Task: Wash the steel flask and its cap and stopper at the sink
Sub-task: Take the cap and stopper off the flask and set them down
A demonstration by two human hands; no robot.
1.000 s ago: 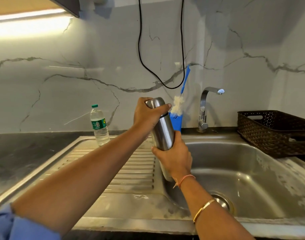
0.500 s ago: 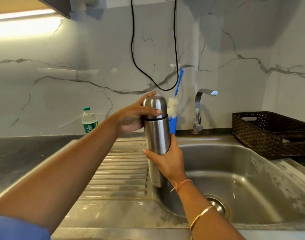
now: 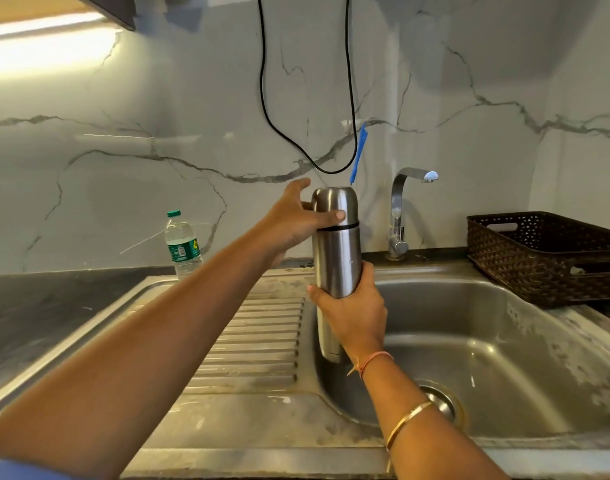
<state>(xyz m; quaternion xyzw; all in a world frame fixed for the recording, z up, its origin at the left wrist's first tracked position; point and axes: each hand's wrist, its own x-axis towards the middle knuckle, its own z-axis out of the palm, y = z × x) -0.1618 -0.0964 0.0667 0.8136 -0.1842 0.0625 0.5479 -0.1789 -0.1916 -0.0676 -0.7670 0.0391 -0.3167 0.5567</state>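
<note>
A steel flask (image 3: pixel 337 258) stands upright in the air above the left edge of the sink basin (image 3: pixel 487 341). My right hand (image 3: pixel 352 313) grips its lower body from the right. Its domed steel cap (image 3: pixel 334 206) sits on top, above a black ring. My left hand (image 3: pixel 291 220) holds the cap from the left, thumb across its front and fingers behind it. The stopper is hidden under the cap.
A tap (image 3: pixel 400 216) rises behind the basin. A blue brush handle (image 3: pixel 359 150) sticks up behind the flask. A plastic water bottle (image 3: pixel 182 244) stands at the back of the ribbed drainboard (image 3: pixel 255 341). A brown basket (image 3: pixel 546 258) sits at the right. A black cable (image 3: pixel 262 81) hangs down the wall.
The flask went from tilted to upright and rose a little. My left hand shifted from covering the cap's top to holding its side, with the fingers spread further behind it.
</note>
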